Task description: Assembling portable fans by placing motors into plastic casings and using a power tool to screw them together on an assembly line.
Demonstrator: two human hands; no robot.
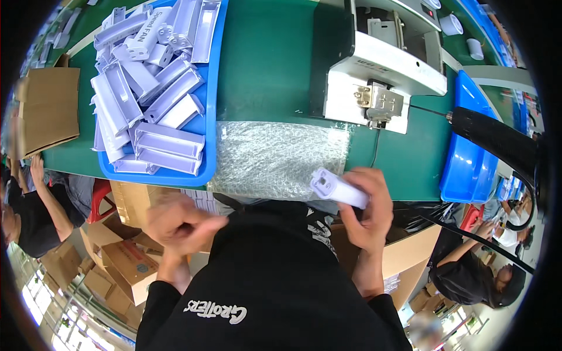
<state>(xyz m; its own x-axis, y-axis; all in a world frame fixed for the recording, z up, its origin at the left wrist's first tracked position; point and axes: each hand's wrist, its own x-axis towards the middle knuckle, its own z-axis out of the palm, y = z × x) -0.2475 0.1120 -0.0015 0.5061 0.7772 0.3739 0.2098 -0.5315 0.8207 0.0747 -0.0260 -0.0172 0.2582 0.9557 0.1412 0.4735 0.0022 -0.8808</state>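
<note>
My right hand [370,210] is closed round a white plastic housing [339,189], an elongated box shape. Its end with small openings points up and left, above the table's near edge. My left hand [181,222] is off the table edge, near the blue tray's [212,111] lower right corner. Its fingers look curled but are blurred, and nothing shows in them. Many similar white plastic housings [170,143] lie heaped in that tray, several with their hollow side up. A sheet of bubble wrap [281,155] lies flat between the tray and my right hand.
A white metal machine [389,67] with a silver fixture stands at the far right of the green table [263,58]. Another blue tray [468,161] and a black arm [492,131] are beside it. Cardboard boxes [132,260] stand below left. Other people sit at both sides.
</note>
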